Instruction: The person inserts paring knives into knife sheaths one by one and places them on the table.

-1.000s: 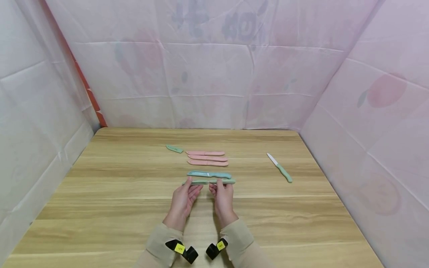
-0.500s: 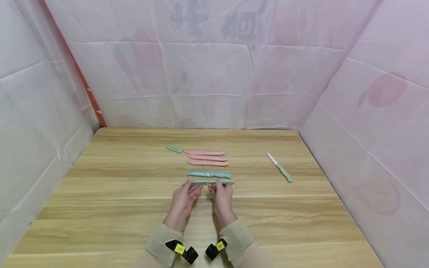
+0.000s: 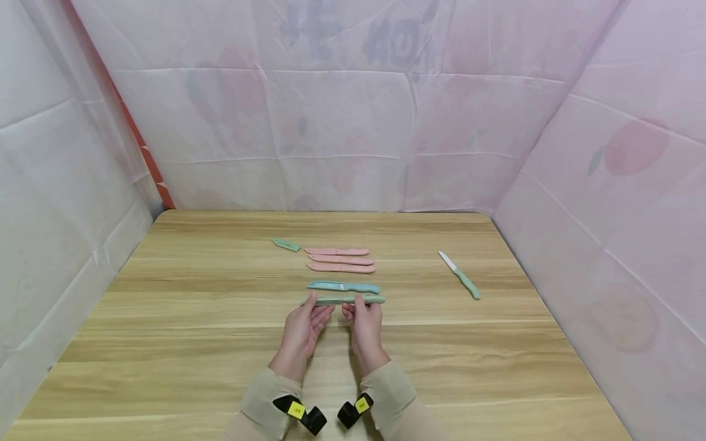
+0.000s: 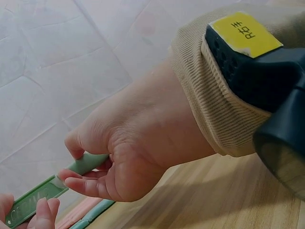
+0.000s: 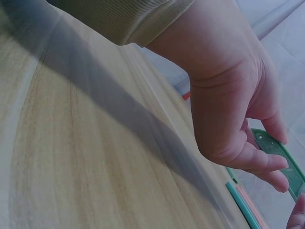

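In the head view, both hands hold a green paring knife in a matching sheath above the table. My left hand [image 3: 298,337] pinches the green sheath [image 3: 329,301] between thumb and fingers. My right hand [image 3: 366,334] grips the knife's green handle [image 3: 376,299]. The left wrist view catches the right hand [image 4: 128,148] around the handle [image 4: 89,163], which meets the open end of the sheath [image 4: 35,200]. In the right wrist view, the left hand [image 5: 233,109] has its thumb and fingers on the sheath [image 5: 281,155]. The blade is mostly hidden inside the sheath.
Just beyond the hands lies a blue sheathed knife [image 3: 344,286]. Behind it, several pink sheathed knives [image 3: 342,260] lie parallel, with a loose green sheath [image 3: 286,245] to their left. A bare-bladed green-handled knife [image 3: 460,275] lies at the right. Fabric walls [image 3: 342,141] surround the wooden table [image 3: 165,343].
My right hand has edged very slightly left toward the left hand, along with the handle. The things lying on the table have stayed put.
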`<state>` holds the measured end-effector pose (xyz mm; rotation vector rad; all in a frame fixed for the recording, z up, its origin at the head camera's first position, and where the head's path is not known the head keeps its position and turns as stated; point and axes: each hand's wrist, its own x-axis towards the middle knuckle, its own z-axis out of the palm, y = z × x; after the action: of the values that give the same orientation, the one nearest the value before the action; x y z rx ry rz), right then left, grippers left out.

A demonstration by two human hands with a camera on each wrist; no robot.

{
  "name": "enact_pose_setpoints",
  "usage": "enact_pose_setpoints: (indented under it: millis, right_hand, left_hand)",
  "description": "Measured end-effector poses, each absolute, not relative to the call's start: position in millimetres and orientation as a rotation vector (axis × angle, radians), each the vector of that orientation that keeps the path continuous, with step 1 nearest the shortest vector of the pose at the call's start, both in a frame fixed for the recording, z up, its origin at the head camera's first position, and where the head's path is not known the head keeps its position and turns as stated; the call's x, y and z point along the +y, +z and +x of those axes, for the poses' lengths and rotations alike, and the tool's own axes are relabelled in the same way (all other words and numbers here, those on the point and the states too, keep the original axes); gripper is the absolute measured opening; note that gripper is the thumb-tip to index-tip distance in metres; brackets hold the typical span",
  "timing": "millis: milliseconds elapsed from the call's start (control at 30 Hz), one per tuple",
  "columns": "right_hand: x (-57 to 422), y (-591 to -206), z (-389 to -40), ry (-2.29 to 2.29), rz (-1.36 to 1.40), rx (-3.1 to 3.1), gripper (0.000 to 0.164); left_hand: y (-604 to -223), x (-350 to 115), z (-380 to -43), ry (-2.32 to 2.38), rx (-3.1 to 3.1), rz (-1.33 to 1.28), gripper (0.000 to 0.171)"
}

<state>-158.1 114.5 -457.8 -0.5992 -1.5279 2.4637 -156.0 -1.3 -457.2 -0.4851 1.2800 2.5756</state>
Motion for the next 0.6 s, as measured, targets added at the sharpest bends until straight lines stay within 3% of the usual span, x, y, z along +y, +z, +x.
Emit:
enact_pose_setpoints:
  millis: [300, 600]
  right_hand:
    - [115.5, -458.4, -158.4, 2.461, -0.594, -1.519, 0.012]
    - [134.8, -455.2, -160.1, 2.598, -0.560, -1.598, 0.027]
  left_hand:
    - [-456.8, 1.2, -156.1, 2.556, 1.300, -0.508, 0.046]
    - [-452.2, -3.6, -172.7, 2.385, 1.519, -0.376, 0.048]
